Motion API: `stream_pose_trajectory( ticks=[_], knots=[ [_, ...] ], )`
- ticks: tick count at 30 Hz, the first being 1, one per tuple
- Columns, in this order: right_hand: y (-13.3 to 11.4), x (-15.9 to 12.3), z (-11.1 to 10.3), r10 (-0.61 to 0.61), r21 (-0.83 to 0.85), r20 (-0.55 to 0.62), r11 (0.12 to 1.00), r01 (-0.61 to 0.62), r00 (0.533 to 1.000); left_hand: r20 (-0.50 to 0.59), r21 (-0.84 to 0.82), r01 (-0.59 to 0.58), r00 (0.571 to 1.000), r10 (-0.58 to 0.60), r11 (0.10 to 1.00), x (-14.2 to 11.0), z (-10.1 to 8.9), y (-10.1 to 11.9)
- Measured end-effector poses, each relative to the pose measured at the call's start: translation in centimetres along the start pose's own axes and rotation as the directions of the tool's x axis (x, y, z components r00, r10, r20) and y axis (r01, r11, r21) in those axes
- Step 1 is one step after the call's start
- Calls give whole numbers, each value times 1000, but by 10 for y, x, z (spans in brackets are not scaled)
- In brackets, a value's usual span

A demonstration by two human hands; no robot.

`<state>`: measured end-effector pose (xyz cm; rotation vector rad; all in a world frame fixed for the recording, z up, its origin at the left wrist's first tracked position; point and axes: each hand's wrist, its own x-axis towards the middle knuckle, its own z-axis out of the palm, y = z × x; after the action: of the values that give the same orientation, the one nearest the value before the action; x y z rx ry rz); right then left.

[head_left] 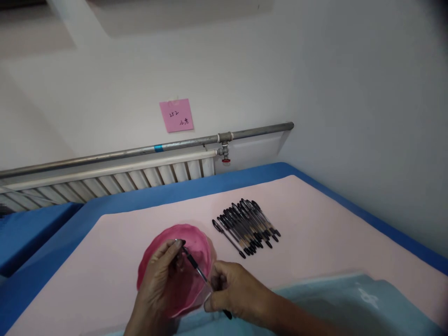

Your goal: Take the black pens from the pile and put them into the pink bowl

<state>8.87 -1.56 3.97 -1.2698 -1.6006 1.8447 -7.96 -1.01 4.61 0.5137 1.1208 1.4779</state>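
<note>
A black pen (194, 264) lies slanted across a translucent red bowl (196, 242) on the pink table cover. My left hand (159, 280) pinches the pen's upper end with closed fingers over the bowl. My right hand (233, 291) is closed round the pen's lower part at the bowl's right rim; the pen's tip pokes out below that hand. A row of several black pens (247, 226) lies side by side just right of the bowl, apart from both hands.
The pink cover (332, 233) lies on a blue table (140, 198) that meets the white wall at right. A radiator (105, 182) and a metal pipe (196, 140) run behind. A pink sticky note (176, 115) hangs on the wall. Pale blue cloth (350, 303) covers the near right.
</note>
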Motion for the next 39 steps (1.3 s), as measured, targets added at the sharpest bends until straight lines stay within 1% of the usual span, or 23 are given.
stream_pose_trajectory(
  ticks=[2, 4, 5, 7, 9, 10, 11, 14, 16, 17, 19, 22, 24, 26, 28, 33, 37, 39],
  knots=[
    [2, -2, -3, -5, -78, 21, 997, 7, 1000, -20, 24, -39, 999, 39, 999, 4, -6, 6],
    [4, -3, -6, 9, -170, 25, 985, -5, 1000, -65, 54, -73, 995, 77, 996, 8, -13, 10],
    [5, -3, -8, 20, -202, 22, 979, -15, 1000, -91, 91, -89, 991, 97, 992, 10, -16, 11],
    [5, -3, -11, 33, -220, 20, 975, -28, 999, -108, 237, -108, 985, 137, 965, 12, -22, 12],
    [4, -3, -13, 23, -197, 27, 980, -17, 999, -85, 407, -126, 981, 174, 905, 14, -25, 11],
    [2, -2, -14, 13, -181, 34, 983, -7, 999, -77, 467, -132, 979, 189, 874, 15, -26, 10],
    [1, -2, -15, -7, -163, 30, 986, 12, 1000, -58, 504, -151, 977, 207, 850, 16, -27, 8],
    [-2, 1, -16, -45, -135, 27, 990, 48, 999, 9, 624, -164, 979, 203, 764, 21, -30, 4],
    [-3, 3, -16, -54, -130, 26, 990, 57, 998, 32, 656, -175, 978, 204, 734, 24, -30, 3],
    [-4, 3, -16, -56, -132, 24, 989, 59, 998, 40, 648, -174, 980, 196, 741, 24, -30, 2],
    [-5, 4, -15, -59, -138, 20, 989, 61, 998, 47, 576, -141, 989, 139, 806, 22, -27, 3],
    [-7, 3, -14, -69, -126, 15, 990, 70, 997, 73, 379, -6, 997, -24, 925, 13, -18, 3],
    [-8, 2, -14, -72, -106, 25, 992, 74, 997, 112, 261, 85, 987, -118, 962, 8, -12, 2],
    [-9, 1, -14, -69, -91, 38, 993, 72, 997, 146, 172, 124, 978, -150, 977, 4, -7, -1],
    [-11, 0, -13, -65, -84, 50, 994, 69, 997, 153, 117, 122, 978, -140, 986, 2, -3, -4],
    [-9, 1, -12, -74, -86, 71, 993, 80, 995, 123, 118, 64, 989, -79, 991, 3, -1, -8],
    [-2, 2, -12, -39, -136, 83, 990, 50, 996, 15, 62, -42, 999, 41, 997, 9, -8, 2],
    [-1, 1, -14, -47, -205, 83, 977, 63, 995, -66, 10, -124, 990, 125, 992, 13, -16, 11]
  ],
)
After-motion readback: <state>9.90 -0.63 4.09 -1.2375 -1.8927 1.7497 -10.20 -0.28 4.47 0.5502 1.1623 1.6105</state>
